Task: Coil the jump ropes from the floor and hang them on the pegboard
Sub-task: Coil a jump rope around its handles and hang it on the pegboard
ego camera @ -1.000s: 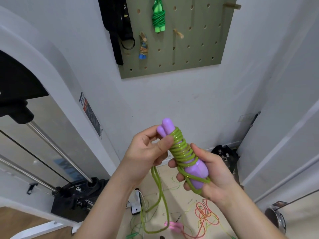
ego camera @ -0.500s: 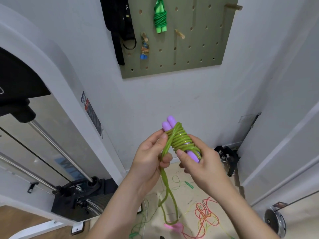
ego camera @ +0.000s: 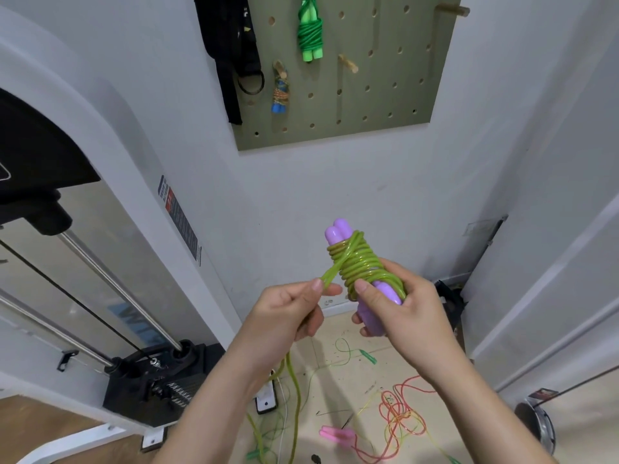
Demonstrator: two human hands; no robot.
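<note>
My right hand (ego camera: 398, 309) grips a jump rope with two purple handles (ego camera: 338, 231) held side by side, green cord (ego camera: 360, 262) wound around them in many turns. My left hand (ego camera: 288, 313) pinches the doubled loose cord just left of the coil; the rest hangs down to the floor (ego camera: 293, 406). On the wall above, the olive pegboard (ego camera: 385, 95) carries a coiled bright green rope (ego camera: 311, 31) and a small blue-handled coiled rope (ego camera: 280, 90). Two wooden pegs (ego camera: 348, 63) (ego camera: 452, 9) are bare.
A pink-handled rope (ego camera: 336, 432) with red and yellow cord (ego camera: 402, 416) and thin green cords (ego camera: 345, 356) lie tangled on the floor. A cable gym machine (ego camera: 157, 373) stands at left. Black straps (ego camera: 234, 55) hang on the pegboard's left edge. A white door (ego camera: 552, 279) is at right.
The handles tipped more upright and rose slightly. My left hand shifted left of the coil and now pulls the loose cord out sideways; my right hand slid lower on the handles.
</note>
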